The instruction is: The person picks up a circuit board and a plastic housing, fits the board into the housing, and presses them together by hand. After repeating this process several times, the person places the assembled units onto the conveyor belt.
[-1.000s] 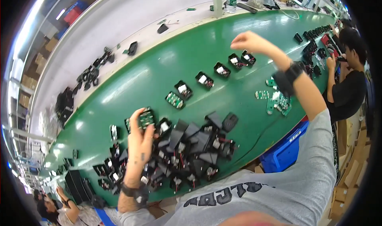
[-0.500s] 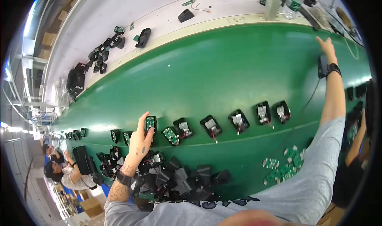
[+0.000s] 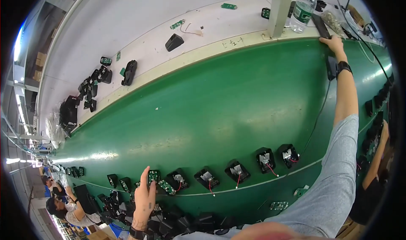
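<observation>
My left hand [image 3: 144, 197] has its index finger and thumb around a small black plastic housing with a green circuit board [image 3: 154, 176] in it. Touching that housing is a loose green circuit board [image 3: 167, 187]. To its right, several open black housings [image 3: 207, 178] with silvery parts and red wires stand in a row on the green belt [image 3: 203, 109]. My right hand [image 3: 336, 46] reaches to the belt's far right edge, its fingers closed at the near end of a long black bar [image 3: 320, 26]. Beside my right wrist is a black box [image 3: 331, 68] with a cable.
A heap of black housings [image 3: 186, 221] lies at the near edge. A white post [image 3: 279, 12] and a plastic bottle [image 3: 302, 14] stand on the far ledge, with black parts [image 3: 95, 81] at its left. Another person's arm [image 3: 377, 151] shows at the right; people sit far left.
My right hand has gone from spread fingers to closing at the black bar's end. The view has shifted, so the row appears lower. My left hand stays at the same housing.
</observation>
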The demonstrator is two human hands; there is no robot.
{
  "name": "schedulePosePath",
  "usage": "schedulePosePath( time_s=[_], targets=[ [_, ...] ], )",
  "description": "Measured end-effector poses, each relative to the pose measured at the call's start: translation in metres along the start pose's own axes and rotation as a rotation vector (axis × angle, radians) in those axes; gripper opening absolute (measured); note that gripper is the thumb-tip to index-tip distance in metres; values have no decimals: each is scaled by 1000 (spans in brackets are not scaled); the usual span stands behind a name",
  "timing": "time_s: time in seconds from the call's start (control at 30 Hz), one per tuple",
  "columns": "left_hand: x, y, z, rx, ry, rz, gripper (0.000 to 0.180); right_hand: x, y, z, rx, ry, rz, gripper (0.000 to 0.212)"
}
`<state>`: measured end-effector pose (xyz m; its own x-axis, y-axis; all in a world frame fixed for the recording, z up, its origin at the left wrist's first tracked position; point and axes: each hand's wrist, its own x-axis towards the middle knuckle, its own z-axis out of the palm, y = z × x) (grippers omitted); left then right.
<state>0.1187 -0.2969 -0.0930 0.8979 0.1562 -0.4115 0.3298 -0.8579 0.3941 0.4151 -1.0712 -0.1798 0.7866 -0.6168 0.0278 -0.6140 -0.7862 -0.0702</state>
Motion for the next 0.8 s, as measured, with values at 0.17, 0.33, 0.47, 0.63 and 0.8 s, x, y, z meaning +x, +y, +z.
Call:
schedulePosePath(
  time_s=[0.17, 0.33, 0.47, 0.63, 0.8],
  targets=[
    [-13, -2, -11, 36, -15, 53, 53, -31, -30, -5, 73, -35, 149, 88],
    [-32, -2, -12, -61, 16, 86, 52, -37, -37, -7, 406, 294, 307, 95],
    [-45, -5, -11, -6, 148, 132, 46, -57, -79, 13, 288, 319, 376, 99],
    [-37, -3, 1, 5, 136, 60, 42, -46, -87, 11, 287, 286, 563, 98],
    [-27, -12, 3, 55, 131, 134, 40, -35, -44, 0, 466, 88, 384, 91]
  ],
)
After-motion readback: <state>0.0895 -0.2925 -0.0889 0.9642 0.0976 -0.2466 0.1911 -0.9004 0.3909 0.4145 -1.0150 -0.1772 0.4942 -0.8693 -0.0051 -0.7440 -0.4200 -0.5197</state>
